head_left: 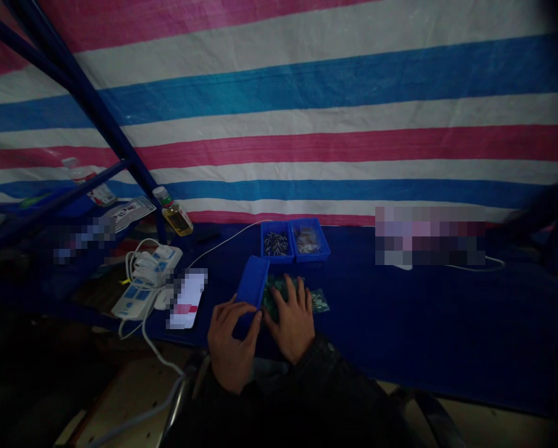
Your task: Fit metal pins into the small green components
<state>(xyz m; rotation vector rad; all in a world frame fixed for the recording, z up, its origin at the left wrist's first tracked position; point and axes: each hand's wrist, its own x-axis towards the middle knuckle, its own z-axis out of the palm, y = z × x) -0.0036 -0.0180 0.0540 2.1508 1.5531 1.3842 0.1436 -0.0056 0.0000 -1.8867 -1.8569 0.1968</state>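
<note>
My left hand (pixel 233 342) grips the near end of a small blue plastic bin (pixel 252 281), thumb on one side and fingers on the other. The bin is tilted, and I cannot see inside it. Beside it, my right hand (pixel 292 318) lies with fingers spread over dark green pieces (pixel 270 292), which it partly hides; their kind I cannot make out. Just right of that hand is a small clear bag (pixel 320 300) with pale pieces in it.
Behind my hands stand a blue bin of metal screws or pins (pixel 275 244) and another with clear-bagged parts (pixel 308 239). To the left lie a phone (pixel 188 298), a power strip (pixel 141 292) with cables and a bottle (pixel 176 216). A blue metal frame (pixel 106 134) rises there.
</note>
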